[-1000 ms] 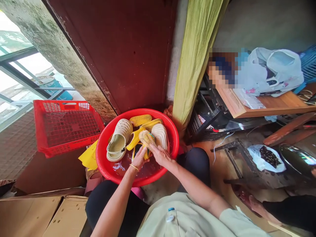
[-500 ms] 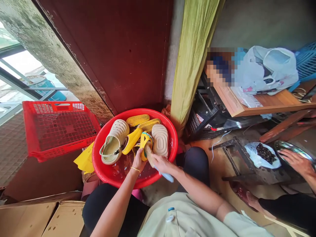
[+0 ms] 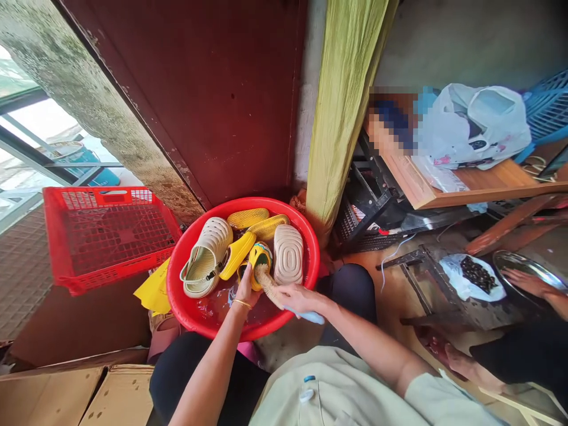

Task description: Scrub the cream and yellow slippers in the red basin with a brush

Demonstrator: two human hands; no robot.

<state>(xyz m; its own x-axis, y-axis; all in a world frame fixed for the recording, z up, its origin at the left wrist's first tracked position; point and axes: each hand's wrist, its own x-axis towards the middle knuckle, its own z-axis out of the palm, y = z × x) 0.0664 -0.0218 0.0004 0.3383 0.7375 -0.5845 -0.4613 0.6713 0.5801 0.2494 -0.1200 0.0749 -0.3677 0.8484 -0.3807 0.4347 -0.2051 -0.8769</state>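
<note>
Left grip [image 3: 244,288] closed on a small yellow clog [image 3: 260,260], which is held upright at the basin's centre. Right grip [image 3: 302,299] closed on a blue-handled brush [image 3: 266,285], bristles touching the clog. Both grips are over a red plastic basin [image 3: 177,290] holding reddish water [image 3: 213,313]. Two beige clogs [image 3: 206,257] lie left and far of the held clog, with yellow mesh clogs [image 3: 247,218] beside them. A red plastic crate [image 3: 110,236] stands left of the basin. Far right, a co-worker's hand [image 3: 526,282] is at a metal tray [image 3: 515,263].
</note>
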